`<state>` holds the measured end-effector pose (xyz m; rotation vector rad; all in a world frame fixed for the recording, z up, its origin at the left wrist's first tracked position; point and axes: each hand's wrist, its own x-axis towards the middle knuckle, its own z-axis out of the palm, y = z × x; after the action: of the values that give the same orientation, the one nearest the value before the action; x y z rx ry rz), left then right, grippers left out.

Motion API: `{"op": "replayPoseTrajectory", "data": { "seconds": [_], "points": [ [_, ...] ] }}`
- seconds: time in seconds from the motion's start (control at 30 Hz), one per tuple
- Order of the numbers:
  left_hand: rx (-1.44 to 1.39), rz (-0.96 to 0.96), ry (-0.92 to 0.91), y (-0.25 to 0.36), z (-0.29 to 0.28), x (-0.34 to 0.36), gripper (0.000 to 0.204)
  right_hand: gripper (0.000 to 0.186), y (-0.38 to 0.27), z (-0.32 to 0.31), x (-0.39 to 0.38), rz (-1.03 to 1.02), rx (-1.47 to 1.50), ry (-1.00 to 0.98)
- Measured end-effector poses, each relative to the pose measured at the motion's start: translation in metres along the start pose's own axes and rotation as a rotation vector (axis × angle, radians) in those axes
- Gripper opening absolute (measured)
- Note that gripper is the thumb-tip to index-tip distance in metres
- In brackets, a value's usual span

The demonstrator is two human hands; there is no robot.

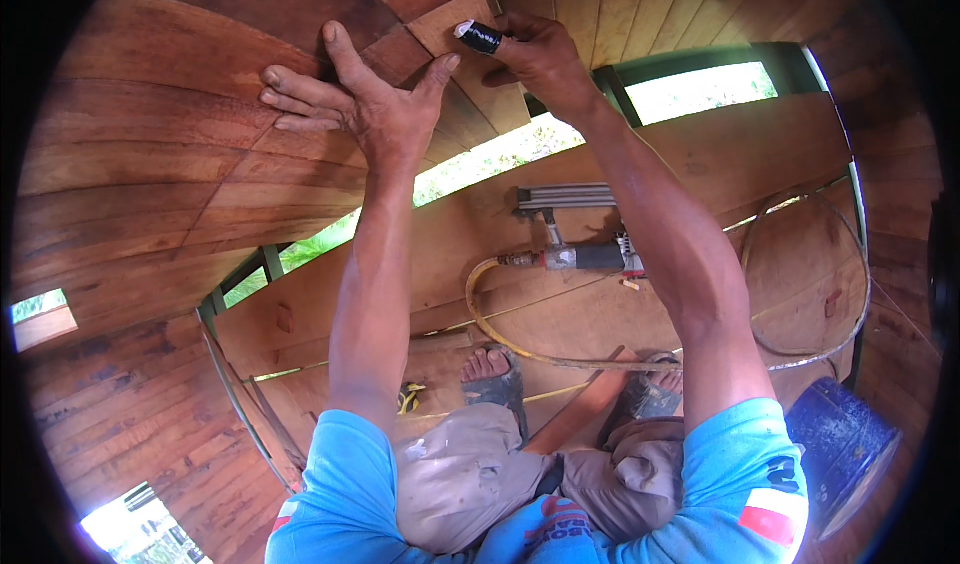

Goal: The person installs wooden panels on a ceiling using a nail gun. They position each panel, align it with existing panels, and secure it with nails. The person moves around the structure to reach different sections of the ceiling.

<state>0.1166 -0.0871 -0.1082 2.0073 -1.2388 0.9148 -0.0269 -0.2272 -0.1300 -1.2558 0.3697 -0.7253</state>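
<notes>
My left hand (385, 104) is open, with fingers and thumb spread against the reddish-brown wooden boards (300, 129) that slope overhead. To its right, my right hand (550, 64) is up at the edge of a paler board (495, 99), its fingers curled. At that thumb sits a black-wrapped piece with a whitish tip (478, 36); whether it is a wrapping on the thumb or something pinched, I cannot tell. What the other fingers close on is hidden.
Below lies a nail gun (585, 256) with a yellowish air hose (475, 304) on the plank floor (450, 254). A blue drum (840, 444) stands at the right. Near my feet are a loose wooden strip (580, 404) and a small yellow-and-black thing (409, 398). Gaps between boards let daylight in.
</notes>
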Motion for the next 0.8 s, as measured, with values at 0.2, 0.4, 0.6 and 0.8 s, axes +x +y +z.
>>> {"op": "replayPoseTrajectory", "data": {
  "seconds": [0.2, 0.4, 0.6, 0.8],
  "points": [
    [0.042, -0.008, -0.033, 0.005, -0.004, 0.001, 0.137, 0.061, -0.002, -0.001, -0.001, 0.079, -0.142, 0.046],
    [-0.017, -0.032, -0.038, 0.005, -0.003, 0.001, 0.132, 0.058, -0.004, -0.002, -0.004, 0.023, -0.207, 0.013],
    [-0.025, -0.038, -0.038, 0.008, -0.005, 0.001, 0.132, 0.063, -0.010, -0.001, -0.013, 0.050, -0.228, 0.058],
    [-0.014, -0.016, -0.016, 0.006, -0.002, 0.000, 0.131, 0.049, -0.004, -0.015, -0.037, -0.038, -0.143, 0.156]
  ]
}}
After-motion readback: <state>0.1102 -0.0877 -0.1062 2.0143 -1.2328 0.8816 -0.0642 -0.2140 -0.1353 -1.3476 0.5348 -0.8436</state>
